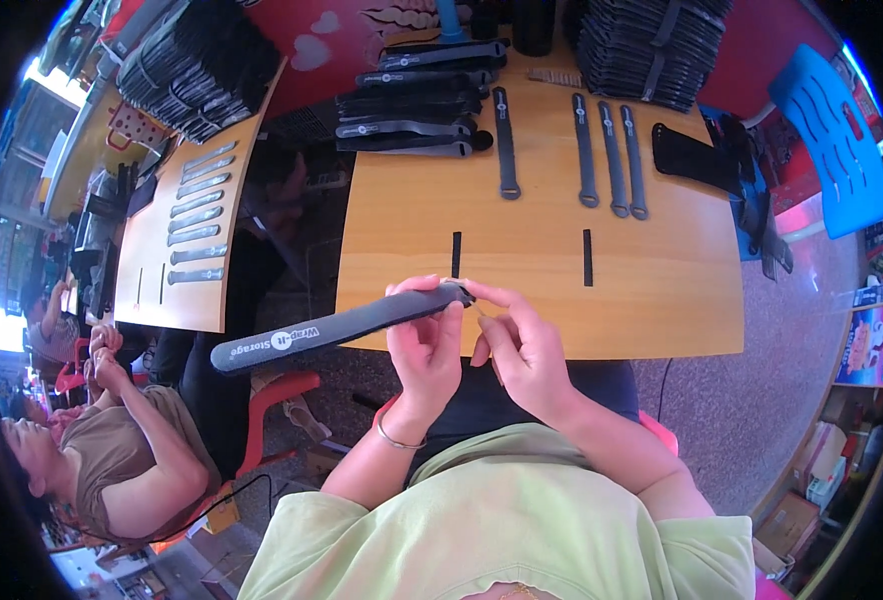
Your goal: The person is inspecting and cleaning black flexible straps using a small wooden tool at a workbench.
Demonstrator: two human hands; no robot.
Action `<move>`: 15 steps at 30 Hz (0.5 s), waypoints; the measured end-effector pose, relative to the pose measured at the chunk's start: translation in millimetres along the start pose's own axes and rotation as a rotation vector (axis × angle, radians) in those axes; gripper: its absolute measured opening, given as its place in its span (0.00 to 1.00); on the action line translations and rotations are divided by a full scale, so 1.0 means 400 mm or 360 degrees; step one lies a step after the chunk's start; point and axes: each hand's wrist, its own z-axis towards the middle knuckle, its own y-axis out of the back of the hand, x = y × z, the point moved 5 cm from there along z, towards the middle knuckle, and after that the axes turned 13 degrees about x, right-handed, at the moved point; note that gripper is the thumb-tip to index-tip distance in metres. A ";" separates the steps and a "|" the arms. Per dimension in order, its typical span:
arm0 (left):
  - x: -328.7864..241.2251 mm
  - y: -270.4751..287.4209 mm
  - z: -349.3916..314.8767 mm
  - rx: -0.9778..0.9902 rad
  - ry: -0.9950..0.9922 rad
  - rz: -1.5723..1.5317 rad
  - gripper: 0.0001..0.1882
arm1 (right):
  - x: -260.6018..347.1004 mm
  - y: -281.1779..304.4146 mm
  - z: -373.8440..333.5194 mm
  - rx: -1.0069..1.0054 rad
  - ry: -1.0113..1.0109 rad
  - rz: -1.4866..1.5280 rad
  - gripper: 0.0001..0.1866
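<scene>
A long dark grey strap (352,321) with rounded ends and white print slants above the near edge of the table. Its free end points left, and my left hand (427,355) is closed around the other end. Right beside it, my right hand (530,360) has its index finger stretched to the strap's tip. The thumb and other fingers of that hand are bent together near a small pale, thin thing that I cannot make out. Fingers partly hide the strap's gripped end.
On the wooden table (412,220) lie two short black strips, several grey straps (582,150), a strap pile (412,105) and a black bundle (652,50). A black flat piece (697,158) sits right. A seated person (152,450) is at the left table, near a blue chair-back (832,140) opposite.
</scene>
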 end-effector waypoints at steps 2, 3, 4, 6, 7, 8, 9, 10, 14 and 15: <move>0.010 0.003 0.001 -0.0022 0.0010 -0.0080 0.16 | 0.002 0.000 0.005 -0.0067 0.0104 -0.0118 0.20; 0.017 0.004 0.001 -0.0043 0.0020 -0.0159 0.16 | 0.001 0.001 0.008 -0.0072 0.0104 -0.0122 0.20; 0.024 0.001 0.003 -0.0032 0.0018 -0.0172 0.16 | 0.001 0.004 0.011 -0.0068 0.0106 -0.0160 0.19; 0.036 0.004 0.002 -0.0121 0.0040 -0.0184 0.16 | -0.002 0.001 0.013 -0.0093 0.0107 -0.0213 0.18; 0.030 0.000 0.005 -0.0140 0.0081 -0.0189 0.16 | -0.008 -0.006 0.012 -0.0098 0.0100 -0.0160 0.19; 0.019 -0.003 0.005 -0.0147 0.0129 -0.0203 0.16 | -0.016 -0.009 0.008 -0.0117 0.0088 -0.0109 0.19; 0.013 -0.004 0.010 -0.0186 0.0089 -0.0161 0.15 | -0.025 -0.013 0.012 -0.0116 0.0242 -0.0131 0.21; 0.010 0.000 0.011 -0.0160 0.0038 -0.0086 0.15 | -0.022 -0.011 0.011 -0.0104 0.0208 -0.0186 0.22; 0.007 0.003 0.014 -0.0137 0.0055 -0.0040 0.15 | -0.014 0.011 0.025 -0.0195 0.0395 -0.0454 0.19; 0.012 0.007 0.014 -0.0171 0.0123 -0.0066 0.16 | -0.001 0.015 0.025 -0.0254 0.0527 -0.0601 0.17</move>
